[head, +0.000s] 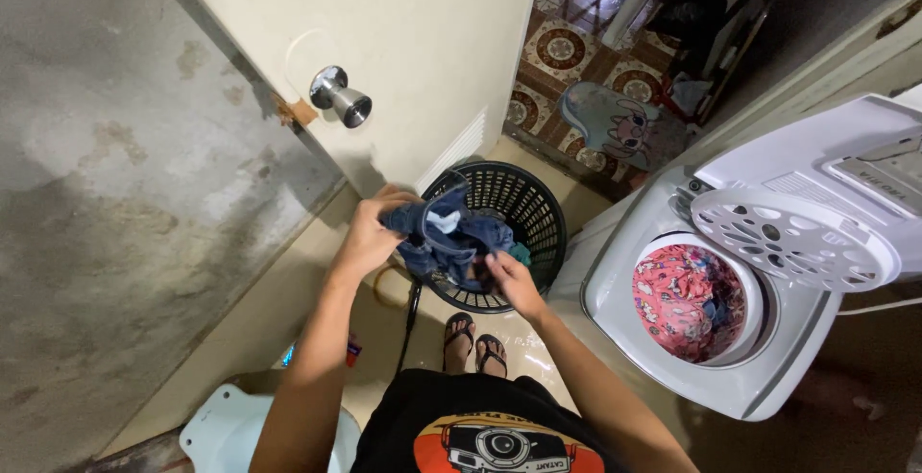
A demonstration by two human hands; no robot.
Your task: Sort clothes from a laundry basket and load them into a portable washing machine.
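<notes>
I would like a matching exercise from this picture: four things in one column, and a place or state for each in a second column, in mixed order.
Things:
1. blue garment
2. black laundry basket
3. pink patterned cloth
4. metal door knob

Places or states:
A. inside the open washing machine tub
B. on the cream door
C. held by the left hand and right hand
D. on the floor in front of the feet

Pairs: 1-C, 2-D, 3-A, 4-B
</notes>
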